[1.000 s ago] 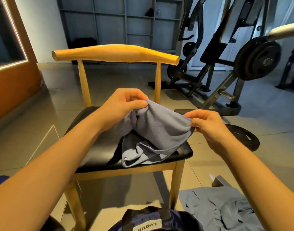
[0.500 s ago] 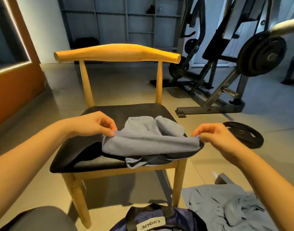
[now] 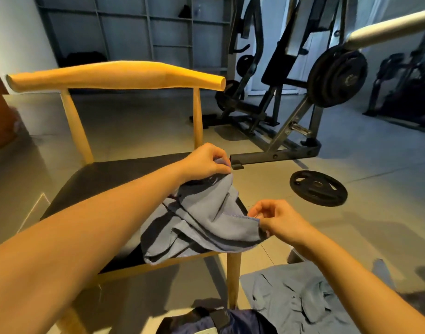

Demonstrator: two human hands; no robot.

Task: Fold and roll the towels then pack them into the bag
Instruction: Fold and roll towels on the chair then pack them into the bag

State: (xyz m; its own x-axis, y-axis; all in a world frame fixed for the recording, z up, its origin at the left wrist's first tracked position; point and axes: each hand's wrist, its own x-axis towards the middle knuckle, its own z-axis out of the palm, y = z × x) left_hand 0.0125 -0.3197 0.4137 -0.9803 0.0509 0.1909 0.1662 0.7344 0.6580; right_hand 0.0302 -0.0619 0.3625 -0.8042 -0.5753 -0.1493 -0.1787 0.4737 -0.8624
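Observation:
A grey-blue towel lies bunched on the right part of the chair's black seat. My left hand pinches one corner of it at the far right of the seat. My right hand pinches another corner near the seat's front right edge, so one hem runs between the two hands. A second grey towel lies crumpled on the floor at the lower right. The dark blue bag sits at the bottom edge, only its top showing.
The wooden chair stands right in front of me. A black weight plate lies flat on the floor to the right. A weight machine with loaded plates stands behind it. Grey shelving lines the far wall.
My left hand has swung from the towel's left end across to the far right of the seat, carrying its corner. The right hand stayed near the front right edge. The view shifted left.

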